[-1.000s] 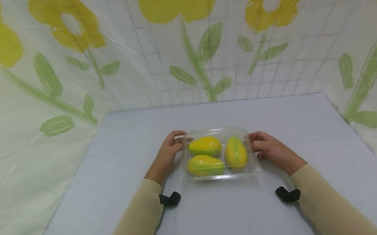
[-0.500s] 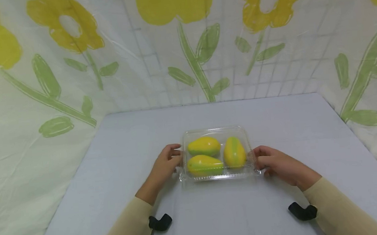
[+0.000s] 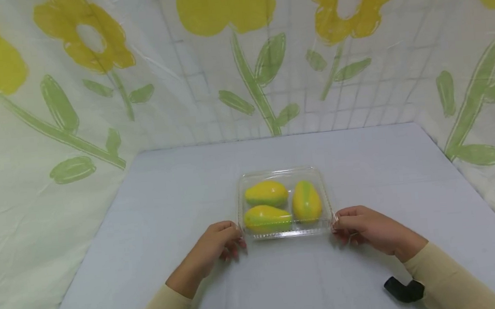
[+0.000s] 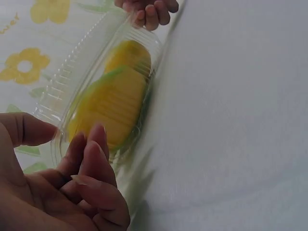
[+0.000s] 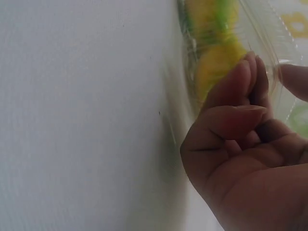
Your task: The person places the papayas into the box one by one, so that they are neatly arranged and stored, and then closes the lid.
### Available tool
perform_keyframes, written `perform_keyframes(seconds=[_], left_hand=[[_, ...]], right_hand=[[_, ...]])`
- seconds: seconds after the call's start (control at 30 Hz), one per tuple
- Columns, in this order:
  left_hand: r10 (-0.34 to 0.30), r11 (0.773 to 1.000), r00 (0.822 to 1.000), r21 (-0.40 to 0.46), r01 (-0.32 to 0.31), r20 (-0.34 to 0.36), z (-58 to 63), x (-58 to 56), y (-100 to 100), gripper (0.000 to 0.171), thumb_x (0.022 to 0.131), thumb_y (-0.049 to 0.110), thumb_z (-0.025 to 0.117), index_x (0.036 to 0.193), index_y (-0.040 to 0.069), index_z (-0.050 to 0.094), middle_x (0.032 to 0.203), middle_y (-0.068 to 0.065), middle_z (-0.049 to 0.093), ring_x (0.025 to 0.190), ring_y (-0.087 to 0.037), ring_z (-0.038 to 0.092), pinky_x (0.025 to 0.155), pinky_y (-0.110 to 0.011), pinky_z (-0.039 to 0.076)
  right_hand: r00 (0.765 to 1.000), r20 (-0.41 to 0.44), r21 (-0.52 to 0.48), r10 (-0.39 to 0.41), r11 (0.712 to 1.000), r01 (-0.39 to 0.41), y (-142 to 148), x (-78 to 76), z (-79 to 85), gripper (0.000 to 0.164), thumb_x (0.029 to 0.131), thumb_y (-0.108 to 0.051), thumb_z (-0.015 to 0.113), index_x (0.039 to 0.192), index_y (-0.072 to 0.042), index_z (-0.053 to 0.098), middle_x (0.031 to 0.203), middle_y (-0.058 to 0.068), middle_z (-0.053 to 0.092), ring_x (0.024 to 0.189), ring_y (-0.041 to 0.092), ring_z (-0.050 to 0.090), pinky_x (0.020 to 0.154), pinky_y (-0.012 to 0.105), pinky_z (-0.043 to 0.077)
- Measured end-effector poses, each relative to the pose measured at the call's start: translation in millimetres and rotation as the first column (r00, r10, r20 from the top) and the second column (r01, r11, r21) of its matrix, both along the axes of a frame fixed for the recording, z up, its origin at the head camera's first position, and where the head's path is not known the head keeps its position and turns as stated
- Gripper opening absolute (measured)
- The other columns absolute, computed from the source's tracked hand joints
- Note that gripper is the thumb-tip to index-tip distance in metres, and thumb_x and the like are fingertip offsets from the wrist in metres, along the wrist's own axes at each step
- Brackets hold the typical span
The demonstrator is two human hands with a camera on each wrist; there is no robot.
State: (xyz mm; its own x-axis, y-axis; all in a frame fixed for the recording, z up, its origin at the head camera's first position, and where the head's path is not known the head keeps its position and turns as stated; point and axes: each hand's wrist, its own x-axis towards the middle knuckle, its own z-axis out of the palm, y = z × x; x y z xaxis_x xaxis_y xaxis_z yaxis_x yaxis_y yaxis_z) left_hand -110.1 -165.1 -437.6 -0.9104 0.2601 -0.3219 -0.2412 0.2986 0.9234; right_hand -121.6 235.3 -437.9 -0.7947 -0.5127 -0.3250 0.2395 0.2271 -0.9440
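A clear plastic clamshell box (image 3: 290, 234) sits on the table with its lid down. Inside lie three yellow-green fruits shaped like small papayas: one at the back left (image 3: 266, 194), one at the front left (image 3: 267, 219) and one upright in line at the right (image 3: 306, 201). At the box's near left corner, my left hand (image 3: 211, 249) pinches the rim, thumb above and curled fingers below. My right hand (image 3: 373, 232) pinches the near right corner likewise. Both wrist views show the thumb and fingertips on either side of the rim.
The box stands around the middle of a white-covered table (image 3: 179, 179). Behind and beside the table hangs a pale curtain (image 3: 162, 127) printed with yellow flowers. A black wrist device (image 3: 404, 289) sits on each beige sleeve.
Both hands have slid toward me along the box's sides, from its far part to the near corners, where they now pinch the rim. The box has hardly moved.
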Motion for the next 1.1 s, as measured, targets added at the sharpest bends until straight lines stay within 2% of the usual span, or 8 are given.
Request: perform_keyframes(seconds=[0.13,0.57,0.83,0.97,1.1], left_hand=[[-0.054,0.997,0.998,0.058,0.052,0.030,-0.1,2.3,-0.7,0.020,0.098,0.019,0.063,0.088,0.002,0.068,0.083,-0.008,0.073,0.063,-0.017,0.059,0.056,-0.029,0.042],[-0.040,0.991,0.998,0.127,0.033,0.054,-2.1,1.1,-5.2,0.021,0.099,0.019,0.061,0.084,0.006,0.068,0.078,-0.005,0.070,0.062,-0.014,0.055,0.056,-0.027,0.042],[-0.053,0.989,0.997,0.143,0.044,0.062,-1.9,0.7,-8.2,0.020,0.100,0.017,0.059,0.085,0.006,0.067,0.077,-0.005,0.068,0.062,-0.013,0.053,0.056,-0.027,0.043],[-0.074,0.991,0.995,0.116,0.066,0.072,0.9,-1.0,-12.4,0.022,0.102,0.021,0.061,0.090,0.004,0.069,0.082,-0.006,0.070,0.065,-0.015,0.055,0.059,-0.029,0.045],[-0.073,0.996,0.996,0.054,0.070,0.054,6.2,-7.9,-22.2,0.026,0.102,0.023,0.062,0.099,0.000,0.070,0.090,-0.008,0.073,0.073,-0.019,0.060,0.065,-0.033,0.047]], right_hand=[[1.000,0.002,-0.032,-0.008,0.999,0.008,-0.9,-0.3,-2.3,0.018,0.105,-0.016,0.060,0.096,-0.004,0.070,0.093,0.008,0.069,0.085,0.020,0.061,0.071,0.031,0.050],[1.000,0.025,-0.178,0.011,0.984,-0.006,-2.9,-3.7,-14.8,0.018,0.107,-0.009,0.057,0.096,-0.004,0.071,0.093,0.006,0.068,0.084,0.017,0.062,0.075,0.030,0.054],[0.994,0.077,-0.254,0.082,0.965,-0.060,-1.5,-2.9,-17.4,0.018,0.110,-0.011,0.055,0.101,-0.006,0.071,0.098,0.009,0.071,0.087,0.017,0.063,0.073,0.029,0.055],[0.994,0.075,-0.219,0.080,0.974,-0.062,2.4,-2.3,-14.7,0.017,0.111,-0.015,0.057,0.105,-0.005,0.069,0.103,0.013,0.071,0.092,0.021,0.064,0.076,0.033,0.056],[0.999,0.014,-0.087,0.038,0.996,-0.036,12.6,-6.6,-5.4,0.024,0.113,-0.023,0.060,0.112,0.000,0.068,0.109,0.016,0.070,0.099,0.029,0.066,0.081,0.038,0.057]])
